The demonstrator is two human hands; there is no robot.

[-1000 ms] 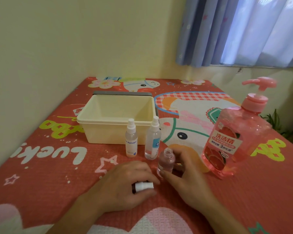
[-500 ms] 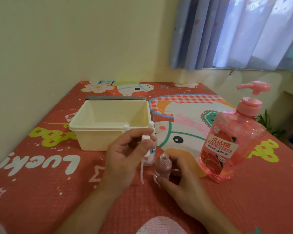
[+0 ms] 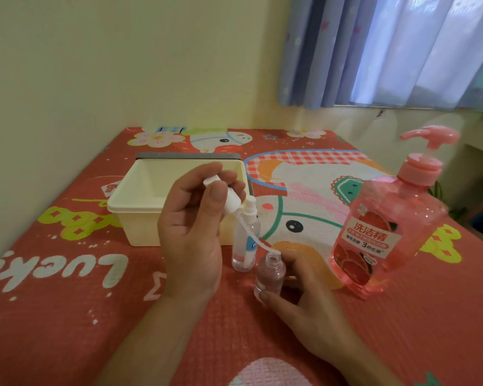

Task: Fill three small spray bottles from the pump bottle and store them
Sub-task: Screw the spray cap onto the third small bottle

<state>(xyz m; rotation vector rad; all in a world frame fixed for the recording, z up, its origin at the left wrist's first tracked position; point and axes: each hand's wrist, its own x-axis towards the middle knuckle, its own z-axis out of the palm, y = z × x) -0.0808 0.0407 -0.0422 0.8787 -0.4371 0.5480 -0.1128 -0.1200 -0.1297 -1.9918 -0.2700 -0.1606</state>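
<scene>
The left hand (image 3: 190,232) is pinching the white spray head (image 3: 226,195), whose bendy dip tube (image 3: 253,238) is risking missing the neck of the small clear pinkish bottle (image 3: 269,274) that the right hand (image 3: 304,307) is gripping.

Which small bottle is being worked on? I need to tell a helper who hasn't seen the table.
Start at the big pink pump bottle on the red cartoon mat; look just left of it. The small open-necked bottle of pinkish liquid stands in the right hand, capless, unlike the taller capped clear spray bottle behind it.
</scene>
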